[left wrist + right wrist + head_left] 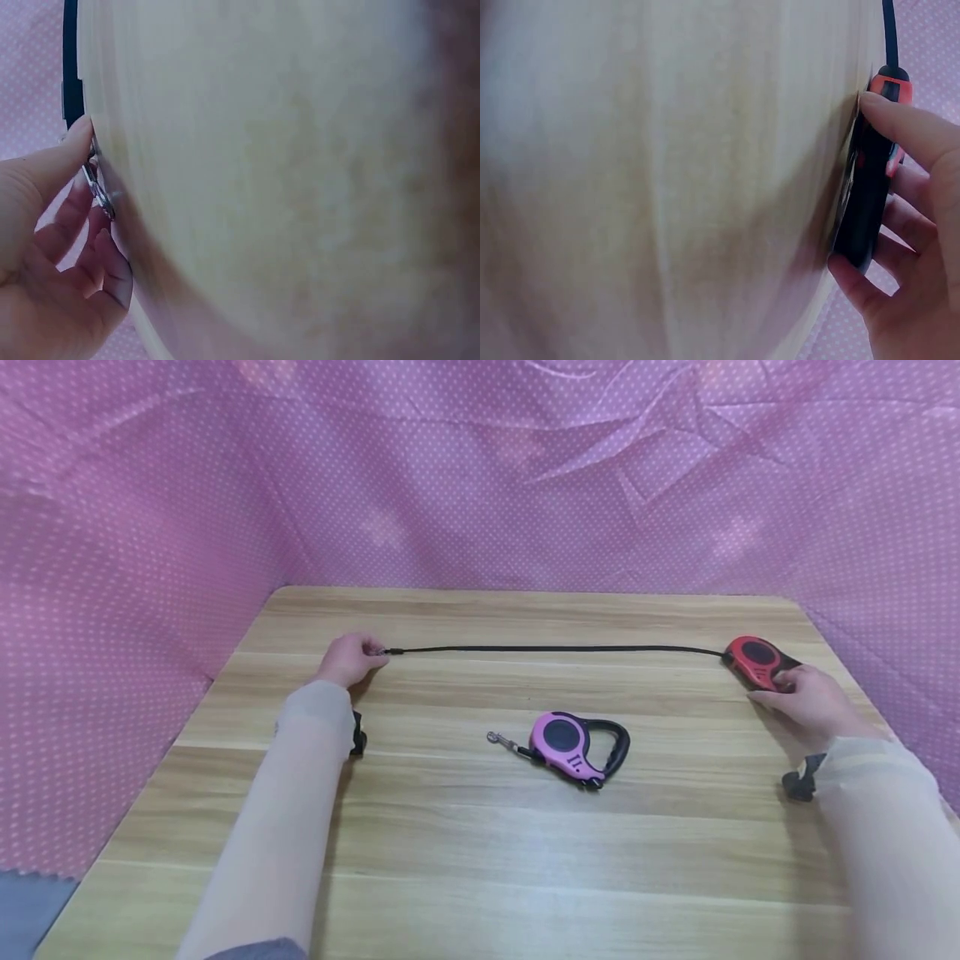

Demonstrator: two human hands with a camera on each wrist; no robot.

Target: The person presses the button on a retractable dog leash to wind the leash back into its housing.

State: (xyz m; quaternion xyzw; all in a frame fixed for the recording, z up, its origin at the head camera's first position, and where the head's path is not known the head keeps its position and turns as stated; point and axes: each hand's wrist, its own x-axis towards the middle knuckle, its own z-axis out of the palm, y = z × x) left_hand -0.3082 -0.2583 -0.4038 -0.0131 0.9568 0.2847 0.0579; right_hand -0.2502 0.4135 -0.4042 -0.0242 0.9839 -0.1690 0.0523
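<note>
A red and black retractable dog leash (752,658) lies toward the far right of the table, gripped by my right hand (813,700). In the right wrist view, thumb and fingers wrap the black side of the leash casing (866,180). From it a black strap (555,648) runs nearly straight across to the left. My left hand (352,660) pinches the strap's metal clip end; in the left wrist view the silver clip (98,191) shows under the thumb. Between the hands and nearer to me lies a pink and black retractable leash (561,735), its metal clip (501,740) pointing left, touched by neither hand.
The wooden table (525,877) has its far edge against a pink dotted cloth (480,485), which also hangs along both sides. A small black device (802,778) sits at the right wrist, and another (359,733) at the left.
</note>
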